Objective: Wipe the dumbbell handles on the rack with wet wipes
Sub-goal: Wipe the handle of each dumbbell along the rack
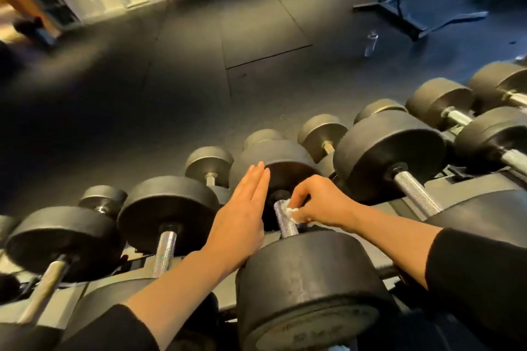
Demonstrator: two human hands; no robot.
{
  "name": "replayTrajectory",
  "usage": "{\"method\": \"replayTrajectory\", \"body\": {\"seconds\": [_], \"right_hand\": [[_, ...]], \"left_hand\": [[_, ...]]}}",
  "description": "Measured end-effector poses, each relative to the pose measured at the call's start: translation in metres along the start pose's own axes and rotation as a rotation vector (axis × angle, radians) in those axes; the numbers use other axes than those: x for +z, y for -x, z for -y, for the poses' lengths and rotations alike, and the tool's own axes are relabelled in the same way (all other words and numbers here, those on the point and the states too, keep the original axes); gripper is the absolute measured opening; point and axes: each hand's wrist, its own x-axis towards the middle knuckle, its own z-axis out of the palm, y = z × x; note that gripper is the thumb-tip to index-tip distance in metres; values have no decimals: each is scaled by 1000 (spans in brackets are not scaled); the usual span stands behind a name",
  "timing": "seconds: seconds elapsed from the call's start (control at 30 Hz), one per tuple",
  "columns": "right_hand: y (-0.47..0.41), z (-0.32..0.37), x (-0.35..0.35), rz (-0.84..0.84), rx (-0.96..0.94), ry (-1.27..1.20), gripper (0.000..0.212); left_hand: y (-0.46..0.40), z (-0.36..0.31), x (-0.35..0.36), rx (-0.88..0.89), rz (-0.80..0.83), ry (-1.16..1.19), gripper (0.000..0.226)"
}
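White wet wipe [291, 211] sits bunched under the curled fingers [299, 197] of our right hand [322, 202], pinched against the knurled steel handle [283, 219] of the middle dumbbell [308, 288] on the rack [470, 188]. Our left hand [242, 214] is flat with straight fingers, just beside that handle, its heel against the near black weight head. More dumbbells flank it on both sides.

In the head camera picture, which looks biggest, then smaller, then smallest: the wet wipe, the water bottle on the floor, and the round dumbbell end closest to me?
1. Dumbbell end, though it's nearest the camera.
2. Water bottle, far away, so unsure.
3. Wet wipe, mostly hidden in the right hand.
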Motion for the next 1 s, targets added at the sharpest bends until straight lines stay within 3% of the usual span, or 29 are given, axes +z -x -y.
{"method": "replayTrajectory", "body": {"seconds": [0.13, 0.3, 0.47, 0.57, 0.73, 0.93, 1.0], "right_hand": [[14, -1, -2, 151, 89, -61, 27], [17, 0, -3, 203, 194, -119, 30], [6, -3, 1, -70, 332, -415, 25], [0, -5, 7, -8, 313, -456, 24], [7, -5, 1, 90, 298, -373, 24], [17, 7, -8, 401, 312, -42, 32], [17, 14, -9, 382, 285, -54, 28]], "left_hand": [[10, 1, 1, -132, -68, 86, 82], [14, 0, 2, -150, -96, 78, 82], [12, 1, 1, -85, -37, 40, 85], [12, 4, 2, -59, 1, -12, 86], [13, 7, -2, 12, 59, -69, 88], [-1, 39, -16, 79, 40, -40, 89], [-2, 42, -12, 83, 33, -8, 91]]}}
